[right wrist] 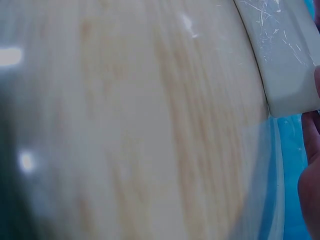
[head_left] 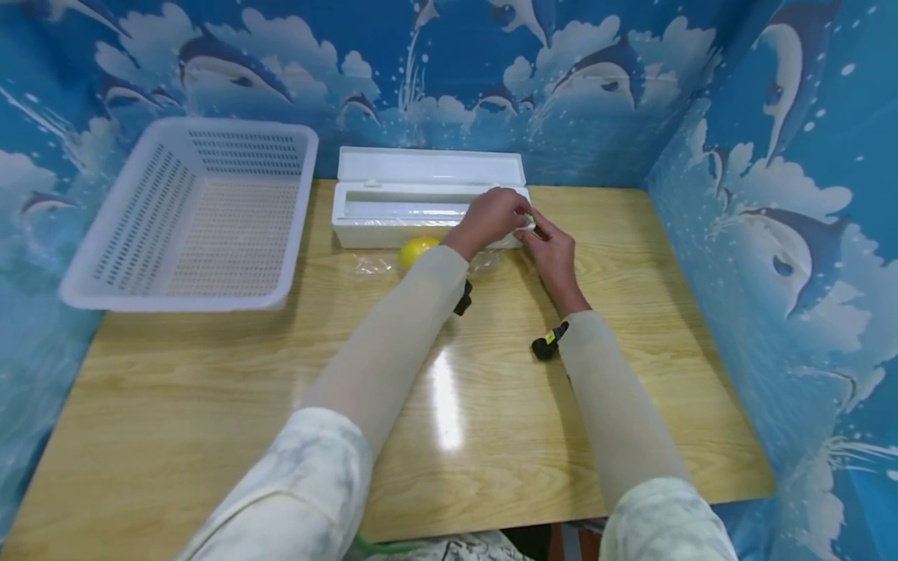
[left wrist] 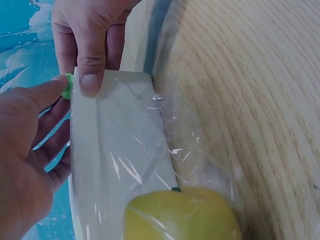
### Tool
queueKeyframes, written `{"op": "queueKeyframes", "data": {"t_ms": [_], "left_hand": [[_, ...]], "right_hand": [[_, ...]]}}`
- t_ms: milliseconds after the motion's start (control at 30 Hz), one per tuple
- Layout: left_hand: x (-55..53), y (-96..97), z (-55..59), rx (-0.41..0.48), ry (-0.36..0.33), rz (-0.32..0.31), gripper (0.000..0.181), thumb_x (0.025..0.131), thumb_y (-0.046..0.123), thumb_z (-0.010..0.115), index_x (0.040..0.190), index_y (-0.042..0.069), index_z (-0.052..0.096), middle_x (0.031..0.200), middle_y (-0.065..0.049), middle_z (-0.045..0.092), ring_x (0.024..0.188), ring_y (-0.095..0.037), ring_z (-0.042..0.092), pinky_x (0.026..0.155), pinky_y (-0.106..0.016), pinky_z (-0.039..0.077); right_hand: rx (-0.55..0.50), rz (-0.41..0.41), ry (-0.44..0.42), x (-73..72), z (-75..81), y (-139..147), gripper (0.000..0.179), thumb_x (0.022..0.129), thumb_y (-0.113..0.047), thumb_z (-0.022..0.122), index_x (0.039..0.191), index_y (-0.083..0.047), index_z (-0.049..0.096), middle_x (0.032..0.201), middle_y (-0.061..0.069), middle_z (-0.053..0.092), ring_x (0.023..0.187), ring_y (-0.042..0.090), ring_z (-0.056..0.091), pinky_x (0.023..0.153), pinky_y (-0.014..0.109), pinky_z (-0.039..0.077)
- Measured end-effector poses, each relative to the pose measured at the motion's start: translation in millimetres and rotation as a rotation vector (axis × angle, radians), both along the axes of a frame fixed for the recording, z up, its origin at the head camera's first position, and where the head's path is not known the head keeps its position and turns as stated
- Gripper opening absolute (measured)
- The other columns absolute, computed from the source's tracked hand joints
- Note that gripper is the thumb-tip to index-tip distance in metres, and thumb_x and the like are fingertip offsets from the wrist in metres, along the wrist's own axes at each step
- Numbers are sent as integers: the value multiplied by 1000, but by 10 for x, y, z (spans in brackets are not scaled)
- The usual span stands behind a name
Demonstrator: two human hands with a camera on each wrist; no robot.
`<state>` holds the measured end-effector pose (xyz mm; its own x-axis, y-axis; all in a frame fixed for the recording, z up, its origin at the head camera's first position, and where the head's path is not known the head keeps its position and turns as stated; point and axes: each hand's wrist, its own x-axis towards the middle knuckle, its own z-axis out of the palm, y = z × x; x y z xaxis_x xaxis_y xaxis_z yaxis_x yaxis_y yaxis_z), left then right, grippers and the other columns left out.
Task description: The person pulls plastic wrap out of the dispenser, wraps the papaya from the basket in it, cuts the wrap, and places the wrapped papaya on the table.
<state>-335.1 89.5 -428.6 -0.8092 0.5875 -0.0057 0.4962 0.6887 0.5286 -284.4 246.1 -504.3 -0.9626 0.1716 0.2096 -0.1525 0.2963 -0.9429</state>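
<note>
A long white cling film box (head_left: 386, 236) stands at the back of the table with its lid (head_left: 431, 166) raised. At its right end my left hand (head_left: 489, 220) pinches a small green slider (left wrist: 67, 86) on the box's edge. My right hand (head_left: 557, 257) grips that same end, its thumb (left wrist: 90, 82) lying on the box's face. Clear film (left wrist: 131, 170) hangs down over the front and onto the table. Under the film, against the box's front, sits a smooth yellow fruit (head_left: 417, 251) with a dark green stem; its exact kind I cannot tell.
To the left stands a big white plastic basket (head_left: 295, 234) with slotted walls. A wood-grain table (head_left: 505, 436) carries everything. Blue dolphin-print sheeting (head_left: 449, 117) walls in the back and both sides.
</note>
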Motion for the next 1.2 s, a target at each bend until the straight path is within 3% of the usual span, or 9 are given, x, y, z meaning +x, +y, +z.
{"op": "queueKeyframes", "data": {"t_ms": [267, 467, 700, 933, 1200], "left_hand": [[-36, -44, -54, 111, -125, 1, 29, 102, 29, 62, 127, 17, 71, 123, 1, 71, 112, -14, 63, 98, -30, 50], [-91, -54, -115, 153, -167, 11, 30, 101, 29, 62, 127, 16, 71, 124, 0, 71, 113, -14, 64, 98, -29, 50], [-126, -54, -145, 208, -183, -1, 26, 101, 23, 64, 122, 13, 73, 121, -3, 73, 112, -16, 65, 97, -28, 51], [-129, -80, -103, 205, -194, 6, 23, 101, 23, 64, 118, 13, 76, 117, -2, 75, 106, -14, 67, 90, -27, 53], [-112, -94, -35, 163, -126, -18, 22, 101, 21, 63, 116, 12, 76, 117, -4, 75, 107, -17, 68, 93, -28, 53]], "right_hand": [[-15, -9, -10, -13, -8, -9, 51, 87, -21, 81, 135, -17, 63, 140, 9, 61, 122, 19, 64, 88, 16, 55], [-22, -3, 9, -19, -16, -13, 50, 87, -18, 81, 134, -14, 64, 137, 12, 62, 121, 20, 65, 88, 17, 56], [-26, 10, -13, -4, -2, 1, 52, 87, -20, 80, 136, -14, 62, 141, 11, 60, 125, 20, 62, 91, 17, 55], [-45, 15, -20, -2, -3, 12, 53, 87, -21, 80, 136, -14, 62, 142, 12, 58, 127, 21, 61, 93, 20, 55], [-40, -3, 21, 11, -21, 27, 50, 86, -24, 80, 132, -14, 65, 136, 13, 62, 119, 19, 67, 88, 18, 56]]}}
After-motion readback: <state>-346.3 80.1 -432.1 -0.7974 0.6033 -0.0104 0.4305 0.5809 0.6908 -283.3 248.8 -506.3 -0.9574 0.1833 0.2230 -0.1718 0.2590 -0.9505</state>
